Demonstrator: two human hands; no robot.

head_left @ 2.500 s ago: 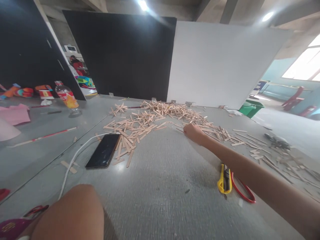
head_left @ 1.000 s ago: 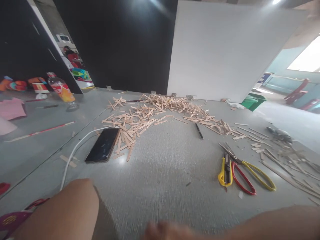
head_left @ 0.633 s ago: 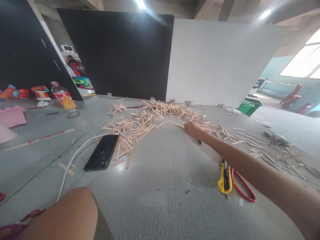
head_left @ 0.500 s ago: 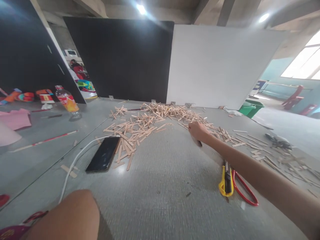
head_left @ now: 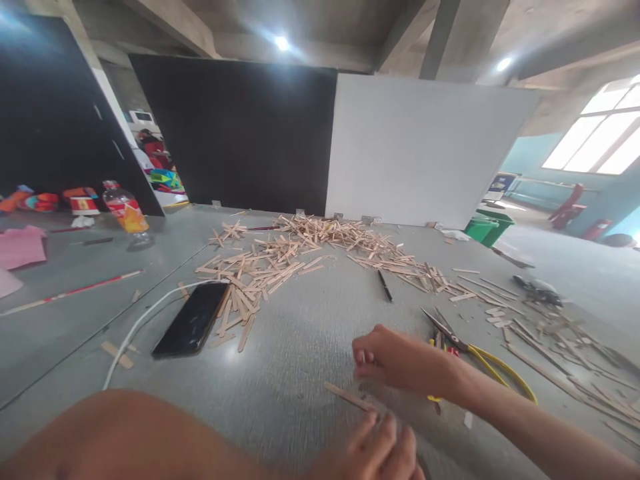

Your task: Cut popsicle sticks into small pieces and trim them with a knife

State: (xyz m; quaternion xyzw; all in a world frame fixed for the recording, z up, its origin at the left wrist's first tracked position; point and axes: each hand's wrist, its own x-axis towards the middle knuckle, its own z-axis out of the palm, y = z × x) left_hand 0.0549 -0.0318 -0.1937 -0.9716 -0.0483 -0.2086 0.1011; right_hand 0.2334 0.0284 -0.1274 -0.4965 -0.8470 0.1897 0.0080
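Observation:
My left hand [head_left: 383, 445] is at the bottom edge, blurred, with its fingers curled. A flat wooden craft stick [head_left: 345, 395] extends from its fingertips toward the upper left, just over the grey tabletop [head_left: 295, 413]. Above and slightly right of it, my right hand [head_left: 385, 353] is closed, fingers tucked under; whatever may be inside is hidden. Scissors with yellow handles [head_left: 493, 370] lie by my right wrist, blades pointing away. Under that wrist, a yellow-edged tool [head_left: 433, 343] is mostly covered. A slim black pen-like object [head_left: 385, 287] lies beyond my right hand.
Loose craft sticks [head_left: 320, 233] spread in an arc along the back. A phone [head_left: 193, 320] with a white cable lies left. Further left stands a plastic bottle [head_left: 127, 213]. More sticks and scraps [head_left: 565, 340] lie right. A black and white panel [head_left: 425, 147] borders the far side.
My right hand has drawn back from the stick pile toward me. My left hand has come into view at the bottom with a craft stick at its fingers. The dark pen-like object is uncovered.

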